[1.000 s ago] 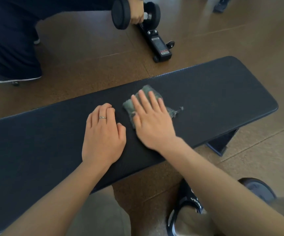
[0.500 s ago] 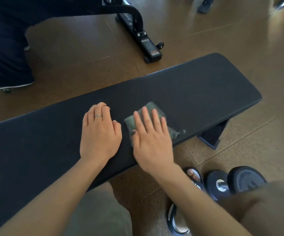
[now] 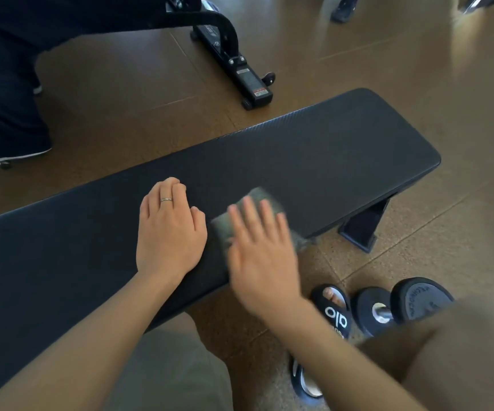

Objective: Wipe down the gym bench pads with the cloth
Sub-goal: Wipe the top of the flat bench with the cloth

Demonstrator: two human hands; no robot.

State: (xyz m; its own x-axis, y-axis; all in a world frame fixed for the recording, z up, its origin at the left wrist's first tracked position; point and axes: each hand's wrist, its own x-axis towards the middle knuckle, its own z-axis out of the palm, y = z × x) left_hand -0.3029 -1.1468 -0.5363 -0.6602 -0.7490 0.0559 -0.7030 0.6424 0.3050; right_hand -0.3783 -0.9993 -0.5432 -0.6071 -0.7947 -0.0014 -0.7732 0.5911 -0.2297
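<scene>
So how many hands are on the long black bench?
2. The left hand, wearing a ring, rests on the black padded bench; the right hand presses the grey-green cloth beside it.

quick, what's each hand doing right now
Left hand: open, flat on the bench pad.
Right hand: open, straight fingers pressing the cloth.

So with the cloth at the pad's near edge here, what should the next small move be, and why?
Probably push the crumpled grey-green cloth away, toward the far edge of the black textured bench pad. The right hand presses it flat at the near edge, while the left hand rests beside it, bracing.
</scene>
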